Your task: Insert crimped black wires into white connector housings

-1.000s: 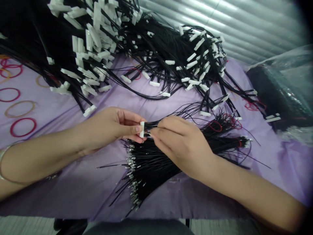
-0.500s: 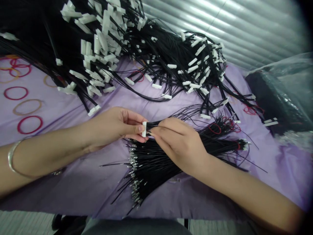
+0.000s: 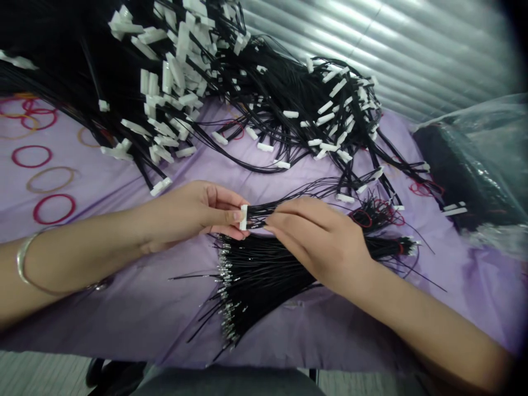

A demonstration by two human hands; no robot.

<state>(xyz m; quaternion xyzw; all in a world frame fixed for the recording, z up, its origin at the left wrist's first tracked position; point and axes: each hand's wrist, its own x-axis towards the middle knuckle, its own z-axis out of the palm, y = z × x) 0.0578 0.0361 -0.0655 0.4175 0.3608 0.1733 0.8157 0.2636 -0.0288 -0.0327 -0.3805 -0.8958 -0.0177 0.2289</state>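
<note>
My left hand (image 3: 193, 212) pinches a small white connector housing (image 3: 243, 216) between thumb and fingers at the middle of the table. Thin black wires (image 3: 264, 209) run out of the housing to the right. My right hand (image 3: 322, 242) is closed on those wires just right of the housing, a short gap away from it. Under both hands lies a fanned bundle of loose black wires with metal terminal tips (image 3: 247, 280).
A big heap of finished black harnesses with white connectors (image 3: 206, 82) fills the far side of the purple cloth (image 3: 124, 308). Red and tan rubber bands (image 3: 53, 206) lie at the left. A clear bag holding dark wires (image 3: 474, 170) sits at the right. A corrugated metal wall (image 3: 391, 38) stands behind.
My right hand has slid a little to the right along the wires, away from the housing. The left hand keeps its pinch. The view has shifted slightly.
</note>
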